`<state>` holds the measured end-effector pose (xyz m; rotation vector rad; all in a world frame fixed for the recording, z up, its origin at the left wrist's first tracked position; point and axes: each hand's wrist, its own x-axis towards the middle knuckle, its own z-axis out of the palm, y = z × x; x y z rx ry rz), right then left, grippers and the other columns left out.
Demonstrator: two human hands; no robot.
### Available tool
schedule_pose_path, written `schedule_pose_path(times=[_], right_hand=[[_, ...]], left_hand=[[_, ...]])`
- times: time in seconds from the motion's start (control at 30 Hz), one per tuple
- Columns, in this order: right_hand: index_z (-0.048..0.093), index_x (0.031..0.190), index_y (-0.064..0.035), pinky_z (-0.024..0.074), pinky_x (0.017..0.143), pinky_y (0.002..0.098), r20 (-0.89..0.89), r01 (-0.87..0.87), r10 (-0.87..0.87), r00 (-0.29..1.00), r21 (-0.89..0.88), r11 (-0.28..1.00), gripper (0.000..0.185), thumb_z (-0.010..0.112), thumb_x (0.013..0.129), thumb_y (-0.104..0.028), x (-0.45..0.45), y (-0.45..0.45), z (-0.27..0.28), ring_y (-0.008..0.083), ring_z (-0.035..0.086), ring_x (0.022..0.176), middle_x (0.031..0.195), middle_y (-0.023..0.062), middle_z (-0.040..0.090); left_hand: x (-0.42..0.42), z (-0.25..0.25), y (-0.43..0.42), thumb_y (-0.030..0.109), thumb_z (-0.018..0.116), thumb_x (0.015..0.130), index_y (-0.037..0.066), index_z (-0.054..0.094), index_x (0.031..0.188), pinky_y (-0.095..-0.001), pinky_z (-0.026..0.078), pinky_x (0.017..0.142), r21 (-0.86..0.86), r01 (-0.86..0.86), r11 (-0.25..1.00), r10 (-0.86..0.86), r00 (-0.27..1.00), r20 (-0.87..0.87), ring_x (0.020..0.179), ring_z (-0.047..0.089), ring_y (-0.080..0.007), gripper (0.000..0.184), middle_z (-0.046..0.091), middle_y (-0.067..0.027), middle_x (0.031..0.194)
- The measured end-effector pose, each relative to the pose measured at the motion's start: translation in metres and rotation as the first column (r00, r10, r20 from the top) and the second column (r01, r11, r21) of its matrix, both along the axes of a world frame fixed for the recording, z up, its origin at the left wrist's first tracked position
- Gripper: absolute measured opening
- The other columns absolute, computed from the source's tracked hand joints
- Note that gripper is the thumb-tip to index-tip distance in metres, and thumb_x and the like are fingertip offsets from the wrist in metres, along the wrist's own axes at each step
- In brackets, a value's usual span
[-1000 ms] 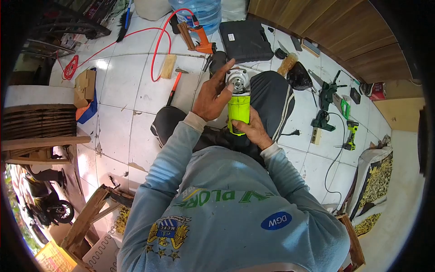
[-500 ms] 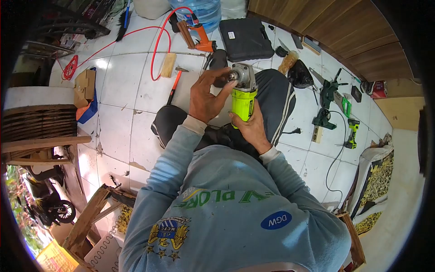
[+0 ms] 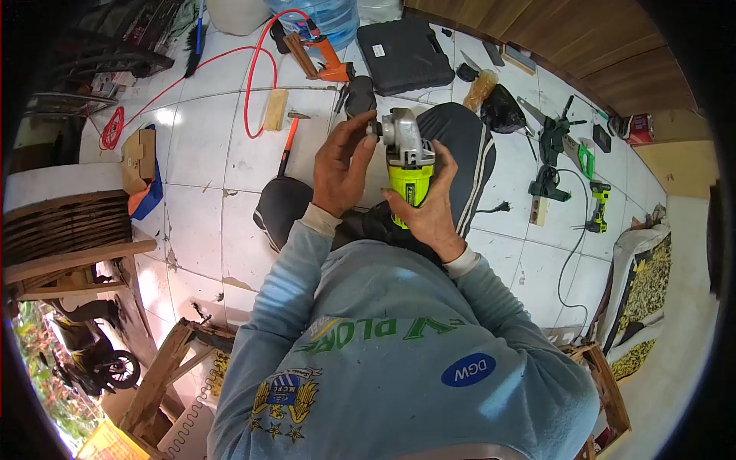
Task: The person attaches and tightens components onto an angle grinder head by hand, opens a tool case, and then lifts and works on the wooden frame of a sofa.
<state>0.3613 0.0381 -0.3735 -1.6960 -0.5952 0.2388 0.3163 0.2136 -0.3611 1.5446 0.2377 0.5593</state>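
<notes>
- The right hand (image 3: 437, 211) is wrapped around the yellow-green body of the grinder (image 3: 410, 185), which is held up over the lap, between the knees. This grip seems to bear most of the weight, so a loosened thumb or a slick palm could let the tool drop onto the legs or tiles.
- The left hand (image 3: 340, 170) is narrow at its tips: thumb and forefinger close on the end of the spindle (image 3: 376, 129), which sticks out sideways from the metal head (image 3: 407, 139). Whether they also pinch a loose piece there, I cannot tell.
- If a small part sits on that spindle, a clumsy turn of the fingers could send it down to the floor (image 3: 195, 253).
- The worst risk is the tool starting with fingertips on the spindle; a bumped switch would do it, if power is present. The switch is not visible.
- A plug (image 3: 498, 207) lies on the tiles beside the right knee, out of any socket; I cannot tell which tool it belongs to.
- Should the grinder slip leftward, it could hit the left knee (image 3: 284, 205) or the hammer (image 3: 289, 144) just beyond.
</notes>
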Motion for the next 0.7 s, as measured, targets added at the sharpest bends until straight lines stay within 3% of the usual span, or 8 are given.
schedule_pose_path(times=[0.13, 0.27, 0.37, 0.47, 0.53, 0.6, 0.63, 0.7], right_hand=[[0.012, 0.160, 0.0030, 0.0424, 0.111, 0.0399, 0.121, -0.093, 0.094, 0.988, -0.016, 0.996, 0.112, 0.087, 0.078, -0.006, 0.001, 0.001, 0.005, 0.0315, 0.051, 0.132, 0.147, 0.0224, 0.036], [0.019, 0.160, -0.0001, 0.0441, 0.110, 0.0391, 0.066, -0.155, 0.152, 0.986, 0.048, 0.987, 0.106, 0.087, 0.078, -0.005, 0.004, 0.003, 0.003, 0.0295, 0.051, 0.132, 0.146, 0.0199, 0.040], [0.019, 0.160, -0.0001, 0.0443, 0.112, 0.0415, 0.057, -0.170, 0.167, 0.984, 0.041, 0.985, 0.107, 0.087, 0.079, -0.008, 0.010, 0.004, 0.016, 0.0334, 0.055, 0.133, 0.144, 0.0236, 0.048], [0.024, 0.156, 0.0005, 0.0452, 0.109, 0.0392, -0.060, -0.177, 0.183, 0.981, 0.102, 0.979, 0.102, 0.088, 0.077, -0.007, 0.019, 0.009, 0.013, 0.0273, 0.052, 0.133, 0.140, 0.0189, 0.047], [0.027, 0.155, 0.0014, 0.0440, 0.111, 0.0395, 0.014, -0.191, 0.190, 0.982, 0.108, 0.976, 0.101, 0.089, 0.077, -0.010, 0.019, 0.012, 0.017, 0.0282, 0.051, 0.133, 0.139, 0.0196, 0.048], [0.032, 0.154, 0.0024, 0.0416, 0.114, 0.0405, 0.061, -0.170, 0.166, 0.984, 0.084, 0.982, 0.098, 0.089, 0.076, -0.016, 0.022, 0.008, 0.020, 0.0324, 0.051, 0.135, 0.141, 0.0225, 0.048], [0.032, 0.154, 0.0024, 0.0407, 0.114, 0.0409, 0.075, -0.188, 0.181, 0.981, 0.085, 0.979, 0.100, 0.089, 0.076, -0.020, 0.020, 0.006, 0.023, 0.0339, 0.050, 0.136, 0.144, 0.0241, 0.048], [0.033, 0.155, -0.0007, 0.0446, 0.110, 0.0395, -0.104, -0.202, 0.204, 0.973, 0.031, 0.979, 0.099, 0.088, 0.076, -0.024, 0.017, 0.001, 0.030, 0.0344, 0.057, 0.130, 0.140, 0.0224, 0.054]], left_hand=[[-0.004, -0.002, 0.007, 0.017, 0.060, 0.108, -0.002, 0.061, 0.138, -0.0304, 0.050, 0.100, -0.090, 0.023, 0.996, -0.024, 1.000, -0.004, 0.113, 0.063, -0.0142, 0.036, 0.069, -0.0095, 0.124], [-0.008, 0.000, 0.009, 0.020, 0.060, 0.109, -0.002, 0.064, 0.136, -0.0298, 0.050, 0.099, -0.135, 0.024, 0.991, -0.024, 1.000, 0.000, 0.111, 0.063, -0.0137, 0.036, 0.071, -0.0088, 0.120], [-0.007, 0.008, 0.010, 0.019, 0.058, 0.109, -0.002, 0.065, 0.134, -0.0291, 0.050, 0.098, -0.066, 0.006, 0.998, -0.008, 1.000, -0.019, 0.109, 0.063, -0.0132, 0.034, 0.072, -0.0084, 0.118], [-0.006, 0.012, 0.016, 0.016, 0.057, 0.108, -0.002, 0.065, 0.134, -0.0291, 0.049, 0.098, 0.020, -0.006, 1.000, 0.007, 0.999, -0.048, 0.108, 0.063, -0.0136, 0.032, 0.072, -0.0094, 0.119], [-0.006, 0.008, 0.019, 0.013, 0.056, 0.108, -0.002, 0.065, 0.133, -0.0290, 0.050, 0.097, 0.133, -0.058, 0.989, 0.064, 0.997, -0.038, 0.107, 0.064, -0.0142, 0.031, 0.071, -0.0104, 0.119], [-0.005, -0.013, 0.024, 0.012, 0.053, 0.108, -0.003, 0.064, 0.134, -0.0305, 0.052, 0.096, 0.122, -0.118, 0.986, 0.121, 0.993, -0.017, 0.110, 0.065, -0.0164, 0.031, 0.070, -0.0117, 0.123], [-0.005, 0.001, 0.019, 0.014, 0.051, 0.110, -0.003, 0.063, 0.132, -0.0314, 0.053, 0.097, 0.097, -0.063, 0.993, 0.067, 0.997, -0.043, 0.112, 0.066, -0.0181, 0.030, 0.070, -0.0119, 0.121], [-0.006, -0.012, 0.021, 0.018, 0.045, 0.112, -0.004, 0.061, 0.125, -0.0314, 0.053, 0.093, 0.119, -0.121, 0.986, 0.129, 0.989, -0.069, 0.105, 0.065, -0.0183, 0.030, 0.068, -0.0115, 0.115]])
